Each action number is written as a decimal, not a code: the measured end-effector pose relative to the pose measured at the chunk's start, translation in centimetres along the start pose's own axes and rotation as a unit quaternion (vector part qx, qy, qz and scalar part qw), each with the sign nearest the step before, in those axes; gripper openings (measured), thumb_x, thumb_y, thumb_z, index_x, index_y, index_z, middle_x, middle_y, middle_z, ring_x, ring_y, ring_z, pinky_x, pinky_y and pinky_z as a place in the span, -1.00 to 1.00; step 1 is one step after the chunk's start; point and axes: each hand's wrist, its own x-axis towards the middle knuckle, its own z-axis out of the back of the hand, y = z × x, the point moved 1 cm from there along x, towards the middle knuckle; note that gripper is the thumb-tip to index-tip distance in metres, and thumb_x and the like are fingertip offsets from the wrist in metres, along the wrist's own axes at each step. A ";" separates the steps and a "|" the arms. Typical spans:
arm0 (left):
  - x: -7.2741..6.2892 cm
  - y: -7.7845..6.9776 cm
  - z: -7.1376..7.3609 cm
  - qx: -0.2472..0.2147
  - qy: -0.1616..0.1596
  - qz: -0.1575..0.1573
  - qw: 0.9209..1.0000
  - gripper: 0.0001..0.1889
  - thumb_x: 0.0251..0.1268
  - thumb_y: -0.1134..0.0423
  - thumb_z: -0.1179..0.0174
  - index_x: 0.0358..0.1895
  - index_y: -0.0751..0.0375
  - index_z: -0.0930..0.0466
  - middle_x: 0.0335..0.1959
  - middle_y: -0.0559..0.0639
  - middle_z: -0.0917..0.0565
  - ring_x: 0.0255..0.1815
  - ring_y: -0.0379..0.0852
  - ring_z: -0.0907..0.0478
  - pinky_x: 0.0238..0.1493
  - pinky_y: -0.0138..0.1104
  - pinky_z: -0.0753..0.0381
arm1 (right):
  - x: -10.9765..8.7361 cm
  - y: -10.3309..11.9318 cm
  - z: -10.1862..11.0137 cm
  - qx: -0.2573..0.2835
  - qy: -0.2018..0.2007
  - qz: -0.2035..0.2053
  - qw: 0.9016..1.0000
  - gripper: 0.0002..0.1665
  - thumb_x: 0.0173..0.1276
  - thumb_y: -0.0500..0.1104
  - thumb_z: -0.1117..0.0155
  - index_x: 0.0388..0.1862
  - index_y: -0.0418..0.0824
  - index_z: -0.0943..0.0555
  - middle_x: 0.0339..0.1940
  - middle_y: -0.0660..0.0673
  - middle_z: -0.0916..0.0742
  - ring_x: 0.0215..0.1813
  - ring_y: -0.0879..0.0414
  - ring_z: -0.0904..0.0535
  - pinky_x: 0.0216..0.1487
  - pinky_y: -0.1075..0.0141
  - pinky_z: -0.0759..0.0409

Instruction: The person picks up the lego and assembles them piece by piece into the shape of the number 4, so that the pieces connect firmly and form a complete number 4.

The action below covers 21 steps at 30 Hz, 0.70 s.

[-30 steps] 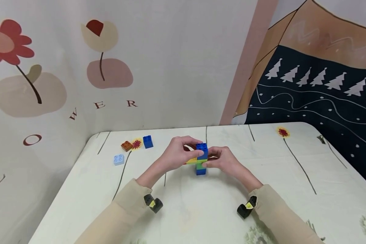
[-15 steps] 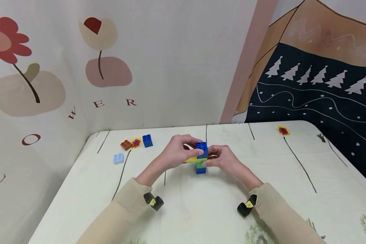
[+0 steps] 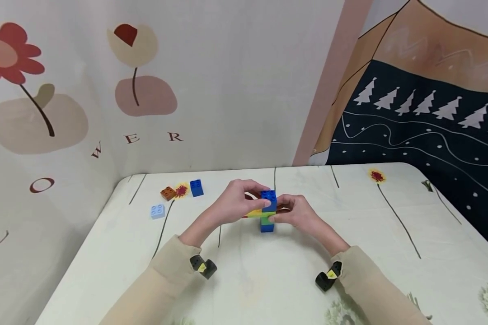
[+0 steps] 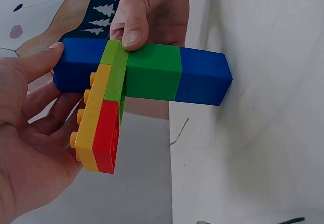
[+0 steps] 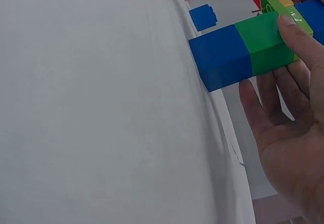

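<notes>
Both hands hold one toy-brick build between them. My left hand (image 3: pixel 236 203) pinches the top blue brick (image 4: pixel 83 54) between thumb and fingers. Directly under that brick is a lime green piece (image 4: pixel 117 64), then a green brick (image 4: pixel 154 72) and a bottom blue brick (image 4: pixel 205 77). From the lime piece a yellow brick (image 4: pixel 96 125) sticks out sideways, with a red brick (image 4: pixel 105 138) beneath it. My right hand (image 3: pixel 298 212) grips the column from the right, its thumb on the green brick at the lime piece's edge. The left hand mostly hides the red brick in the head view.
On the table's back left lie a loose orange-brown brick (image 3: pixel 168 193), a blue brick (image 3: pixel 196 188) and a light blue brick (image 3: pixel 157 211). A printed cloth covers the table (image 3: pixel 244 280), and a printed curtain (image 3: pixel 227 90) hangs behind it.
</notes>
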 end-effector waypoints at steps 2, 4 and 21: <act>0.0 0.0 0.0 0.000 0.002 0.000 1.000 -0.65 0.36 0.27 -0.39 0.17 0.26 -0.70 -0.07 -0.02 -0.72 -0.04 -0.08 -0.62 0.02 -0.30 -0.68 | -0.1 0.0 0.0 -0.002 0.001 0.004 1.000 -0.62 0.25 -0.34 -0.53 0.03 -0.41 -0.67 -0.08 -0.17 -0.78 0.02 -0.08 -0.70 0.09 0.20 -0.69; -0.2 0.0 -0.1 0.006 0.005 -0.002 1.000 -0.63 0.38 0.26 -0.38 0.20 0.25 -0.68 -0.03 -0.01 -0.71 -0.01 -0.08 -0.62 0.04 -0.30 -0.67 | -0.2 0.1 0.0 -0.001 0.002 0.008 1.000 -0.62 0.26 -0.34 -0.53 0.03 -0.43 -0.67 -0.09 -0.18 -0.78 0.01 -0.08 -0.70 0.07 0.22 -0.69; -3.6 3.5 4.9 0.082 -0.172 -0.003 0.982 -0.38 0.30 0.28 -0.44 0.42 0.18 -0.49 0.35 0.11 -0.52 0.33 0.12 -0.51 0.21 -0.10 -0.61 | 0.1 -0.3 -0.4 0.009 -0.014 -0.026 1.000 -0.62 0.22 -0.34 -0.55 0.00 -0.38 -0.68 -0.04 -0.17 -0.77 0.00 -0.02 -0.68 0.01 0.29 -0.68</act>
